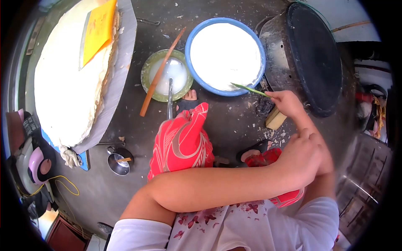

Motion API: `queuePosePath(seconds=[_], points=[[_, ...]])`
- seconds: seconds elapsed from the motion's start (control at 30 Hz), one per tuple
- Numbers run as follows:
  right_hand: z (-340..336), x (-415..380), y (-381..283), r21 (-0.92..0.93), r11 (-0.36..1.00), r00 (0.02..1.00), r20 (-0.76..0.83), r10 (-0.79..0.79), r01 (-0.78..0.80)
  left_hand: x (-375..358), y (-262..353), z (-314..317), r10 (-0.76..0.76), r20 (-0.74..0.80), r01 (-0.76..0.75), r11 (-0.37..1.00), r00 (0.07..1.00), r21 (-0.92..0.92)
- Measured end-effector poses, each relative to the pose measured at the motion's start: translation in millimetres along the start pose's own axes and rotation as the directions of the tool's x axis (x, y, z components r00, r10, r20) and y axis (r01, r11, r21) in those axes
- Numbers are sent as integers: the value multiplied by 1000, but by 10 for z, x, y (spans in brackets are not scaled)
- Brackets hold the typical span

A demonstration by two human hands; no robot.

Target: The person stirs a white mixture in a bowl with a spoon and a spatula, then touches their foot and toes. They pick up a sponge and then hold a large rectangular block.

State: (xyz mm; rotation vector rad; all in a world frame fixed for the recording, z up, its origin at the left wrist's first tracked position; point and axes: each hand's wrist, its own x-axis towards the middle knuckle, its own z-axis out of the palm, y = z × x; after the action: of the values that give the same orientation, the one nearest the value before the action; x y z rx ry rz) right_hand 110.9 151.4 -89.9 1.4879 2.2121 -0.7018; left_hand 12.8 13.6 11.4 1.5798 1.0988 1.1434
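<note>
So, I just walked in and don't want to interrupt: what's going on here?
The person's right hand holds a thin green strip, its tip by the white contents of the blue basin. The left hand is at the right forearm. Beside the basin stands a green bowl of whitish liquid, a stick lying across it.

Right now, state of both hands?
Left hand: bent over the right forearm; can't tell whether it grips anything.
Right hand: closed on a thin green strip, its far end over the blue basin.
</note>
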Motion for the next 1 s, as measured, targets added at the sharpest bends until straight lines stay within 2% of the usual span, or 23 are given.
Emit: queuePosePath(seconds=[0.03,0.17,0.23,0.27,0.33,0.37,0.43,0.47,0.53,0.57,0.6,0.63,0.67,0.7,0.77,0.8,0.87,0.9,0.97,1.0], points=[[-4,-13,23,-83,996,999,43,-24,27,-3,1,-2,0,11,0,1000,1000,14],[-183,170,213,-136,991,997,76,-7,17,7,9,-28,-15,85,8,997,996,82],[-330,250,225,-316,948,1000,-1,29,-28,16,6,-39,-25,100,17,996,995,83],[-389,293,210,-316,948,999,-5,32,-32,27,5,-46,-38,108,29,996,993,85],[-462,388,149,-465,886,997,-65,-42,7,38,7,-60,-33,109,23,995,993,92],[-477,459,115,-466,885,997,-64,-41,7,40,8,-66,-33,111,22,995,993,99],[-477,578,65,-550,834,989,-143,-42,-44,42,13,-77,-35,110,26,996,993,87],[-450,603,100,-551,834,989,-142,-42,-44,43,13,-82,-38,107,30,997,993,76],[-328,674,210,-364,930,944,-287,-160,47,35,14,-82,-37,103,29,997,994,78],[-224,704,236,-365,930,944,-287,-161,48,29,14,-81,-34,100,27,996,994,80],[-105,716,258,-24,1000,973,-228,-24,19,26,14,-78,-33,98,26,997,995,79],[-51,685,224,316,948,988,-126,86,-42,23,13,-76,-29,86,22,997,996,78],[-29,620,158,304,930,978,42,203,-206,16,13,-72,-21,78,15,997,997,79],[37,579,157,244,944,975,38,221,-223,6,14,-69,-15,85,8,997,996,80],[196,510,264,297,952,977,-171,124,-69,-5,4,-52,-6,58,2,998,998,55],[224,450,287,295,953,978,-168,122,-68,-12,1,-44,-8,55,5,999,998,54],[186,260,217,189,982,943,-329,44,20,-21,2,-38,-3,54,0,998,999,60],[149,156,180,190,982,942,-331,48,17,-21,-1,-41,0,57,-3,998,998,60],[91,-59,137,-51,998,993,-111,-28,22,-22,3,-54,-9,111,4,999,994,40],[108,-122,146,-87,996,997,-80,20,-27,-22,8,-55,-3,115,-2,999,993,39]])
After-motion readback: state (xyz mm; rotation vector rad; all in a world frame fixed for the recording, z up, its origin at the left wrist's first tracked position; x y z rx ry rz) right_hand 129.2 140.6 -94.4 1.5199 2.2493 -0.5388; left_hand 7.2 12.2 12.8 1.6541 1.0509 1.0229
